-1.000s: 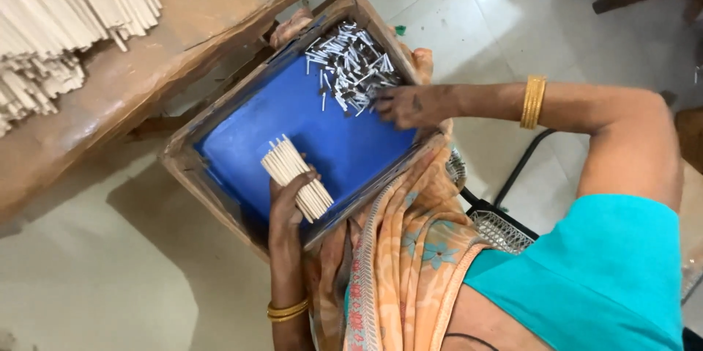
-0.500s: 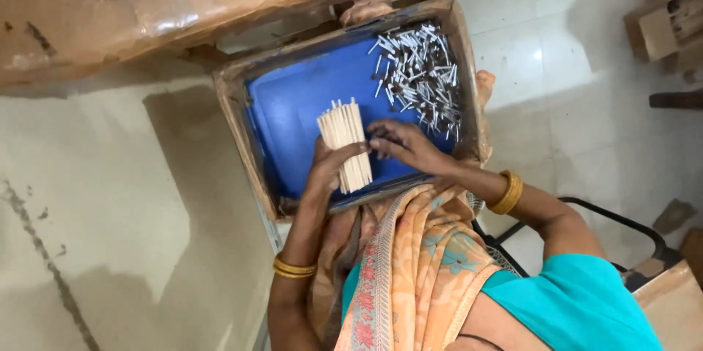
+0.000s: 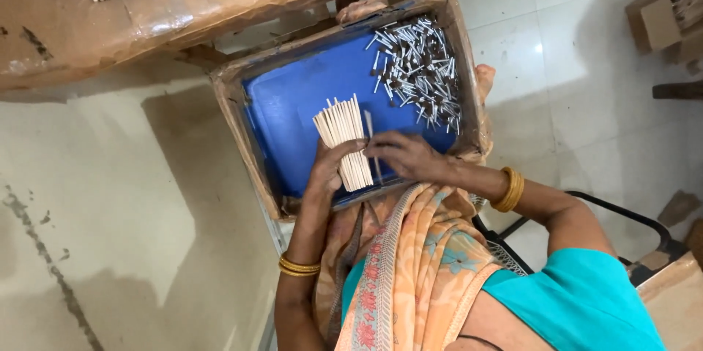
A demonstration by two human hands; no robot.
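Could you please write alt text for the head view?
A left hand grips a bundle of pale sticks over a blue-lined tray while the right hand touches one stick; small metal pieces fill a corner.

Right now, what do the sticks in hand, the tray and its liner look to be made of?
Sticks: pale, matt, thin and straight; likely wood or bamboo. Tray: brown, dull, soft worn rim; looks like cardboard. Liner: flat bright blue with a slight sheen; probably plastic sheet, though coated paper is possible.

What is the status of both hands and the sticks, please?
Left hand grips stick bundle. Right hand pinches one stick beside it. Both over blue tray; nothing in the way.
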